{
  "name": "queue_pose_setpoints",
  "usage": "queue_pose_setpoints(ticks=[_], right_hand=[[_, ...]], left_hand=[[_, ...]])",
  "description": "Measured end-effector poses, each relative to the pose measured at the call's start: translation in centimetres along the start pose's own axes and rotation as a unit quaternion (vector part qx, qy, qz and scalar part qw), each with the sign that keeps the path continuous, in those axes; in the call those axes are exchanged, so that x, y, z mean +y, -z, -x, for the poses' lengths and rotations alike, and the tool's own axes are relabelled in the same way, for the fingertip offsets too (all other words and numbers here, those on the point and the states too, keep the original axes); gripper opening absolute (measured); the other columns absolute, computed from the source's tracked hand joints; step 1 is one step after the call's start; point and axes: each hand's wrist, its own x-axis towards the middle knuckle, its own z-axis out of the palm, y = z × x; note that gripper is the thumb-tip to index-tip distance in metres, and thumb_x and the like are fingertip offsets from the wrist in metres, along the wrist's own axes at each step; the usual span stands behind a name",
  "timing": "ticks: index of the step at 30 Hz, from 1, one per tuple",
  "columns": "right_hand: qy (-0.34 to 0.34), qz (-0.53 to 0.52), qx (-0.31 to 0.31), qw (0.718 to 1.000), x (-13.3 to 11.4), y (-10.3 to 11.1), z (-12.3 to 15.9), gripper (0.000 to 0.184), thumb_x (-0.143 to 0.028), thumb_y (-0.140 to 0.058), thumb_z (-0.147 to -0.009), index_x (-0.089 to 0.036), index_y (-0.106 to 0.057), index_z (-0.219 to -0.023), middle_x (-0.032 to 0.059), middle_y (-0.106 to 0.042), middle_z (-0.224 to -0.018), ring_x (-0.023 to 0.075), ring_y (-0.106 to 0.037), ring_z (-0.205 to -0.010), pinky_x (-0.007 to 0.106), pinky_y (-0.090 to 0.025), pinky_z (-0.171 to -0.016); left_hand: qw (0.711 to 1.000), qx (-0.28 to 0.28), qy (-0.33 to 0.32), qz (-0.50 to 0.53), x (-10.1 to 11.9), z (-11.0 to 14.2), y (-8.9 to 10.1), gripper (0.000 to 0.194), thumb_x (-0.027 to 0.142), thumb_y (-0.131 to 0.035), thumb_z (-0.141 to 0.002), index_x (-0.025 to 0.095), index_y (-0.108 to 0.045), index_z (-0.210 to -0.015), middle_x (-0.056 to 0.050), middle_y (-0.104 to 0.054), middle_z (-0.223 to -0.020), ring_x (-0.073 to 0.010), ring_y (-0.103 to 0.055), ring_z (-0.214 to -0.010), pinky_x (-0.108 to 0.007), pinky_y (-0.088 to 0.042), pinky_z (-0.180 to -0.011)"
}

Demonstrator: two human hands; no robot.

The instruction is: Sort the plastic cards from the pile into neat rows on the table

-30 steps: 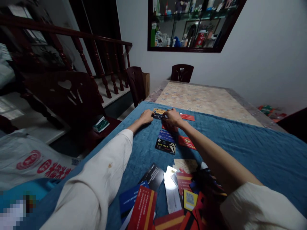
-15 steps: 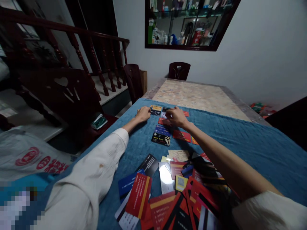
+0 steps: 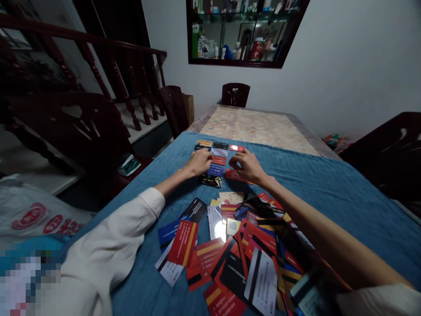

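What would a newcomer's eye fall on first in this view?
Probably the heap of cards, many of them red, spread across the near part of the blue cloth. Just beyond it, the left hand and right hand are at the laid-out cards, which form tidier rows. Farther back, the dark-framed cabinet with its crowded shelves stands out against the pale wall.

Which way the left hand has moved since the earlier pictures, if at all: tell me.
Yes: judged against the chair at the table's far end, the left hand has moved rightward and nearer the wearer.
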Motion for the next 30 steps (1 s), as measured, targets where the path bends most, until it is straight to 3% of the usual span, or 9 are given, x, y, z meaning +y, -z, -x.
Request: queue_pose_setpoints(ticks=[5, 11, 18, 25, 30], right_hand=[[0.019, -0.018, 0.012, 1.0, -0.1, 1.1, 3.9, 0.017, -0.019, -0.055, -0.089, -0.021, -0.072, -0.084, 0.0078, -0.073, -0.088, 0.0249, -0.052, -0.09, 0.036, -0.037, -0.077], [0.055, -0.053, 0.028, 0.997, -0.9, 2.4, 9.1, 0.017, -0.021, -0.053, -0.093, -0.021, -0.07, -0.088, 0.0078, -0.07, -0.086, 0.0238, -0.052, -0.089, 0.038, -0.039, -0.078], [0.096, -0.117, -0.021, 0.988, -2.8, 4.7, 14.0, 0.017, -0.031, -0.055, -0.094, -0.022, -0.07, -0.094, 0.0091, -0.068, -0.09, 0.0248, -0.051, -0.093, 0.044, -0.042, -0.084], [0.091, -0.137, -0.048, 0.985, -3.5, 5.6, 16.2, 0.015, -0.034, -0.06, -0.092, -0.023, -0.07, -0.096, 0.0097, -0.068, -0.095, 0.0264, -0.052, -0.101, 0.044, -0.044, -0.087], [0.083, -0.14, -0.038, 0.986, -3.4, 5.3, 16.0, 0.016, -0.034, -0.059, -0.092, -0.023, -0.07, -0.097, 0.0099, -0.068, -0.096, 0.0261, -0.052, -0.098, 0.045, -0.045, -0.086]], left_hand=[[0.997, -0.022, -0.063, 0.03, 3.6, 2.3, -0.2, 0.02, 0.013, -0.054, -0.085, 0.015, -0.074, -0.088, -0.008, -0.068, -0.098, -0.0206, -0.063, -0.092, -0.034, -0.05, -0.088], [0.988, -0.089, -0.122, 0.014, 7.6, 5.5, -0.7, 0.019, 0.014, -0.053, -0.09, 0.015, -0.072, -0.092, -0.008, -0.066, -0.099, -0.0214, -0.062, -0.099, -0.034, -0.046, -0.086], [0.969, -0.163, -0.184, 0.009, 11.0, 8.8, -0.6, 0.015, 0.026, -0.056, -0.093, 0.016, -0.066, -0.097, -0.009, -0.063, -0.106, -0.0228, -0.059, -0.102, -0.039, -0.043, -0.09], [0.947, -0.206, -0.246, -0.011, 13.8, 12.0, -1.3, 0.054, 0.062, -0.067, -0.08, 0.014, -0.059, -0.104, -0.015, -0.057, -0.116, -0.0328, -0.052, -0.111, -0.054, -0.041, -0.097], [0.949, -0.187, -0.253, -0.03, 14.7, 12.4, -2.0, 0.071, 0.069, -0.068, -0.076, 0.01, -0.055, -0.114, -0.02, -0.054, -0.123, -0.0355, -0.048, -0.118, -0.061, -0.034, -0.104]])
